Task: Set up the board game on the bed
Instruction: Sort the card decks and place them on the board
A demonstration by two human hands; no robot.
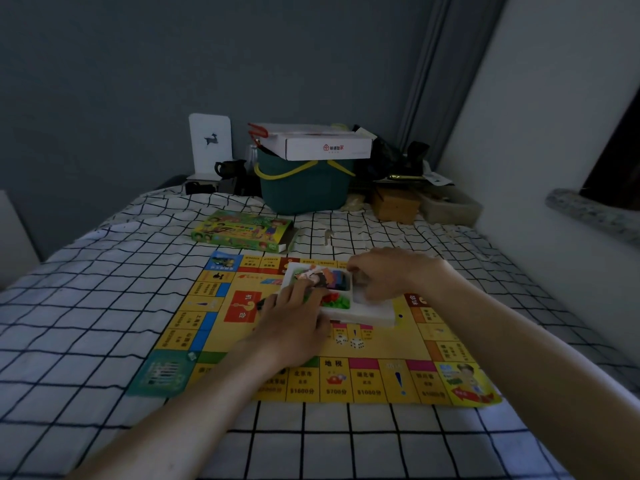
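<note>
A yellow game board [242, 327] lies flat on the checked bed sheet [104, 306]. On its middle stands a white plastic tray [367, 315] with picture cards and green and red pieces in its compartments. My left hand [294, 323] rests on the tray's near left side, fingers reaching onto the cards. My right hand [384, 275] is curled over the tray's far right compartment; what its fingertips hold is hidden. Two white dice [349, 341] lie on the board just in front of the tray.
The green game box [242, 230] lies beyond the board. At the bed's head stand a teal basket [301, 188] with a white carton on top, a small brown box [394, 204] and dark clutter. A wall and ledge run along the right.
</note>
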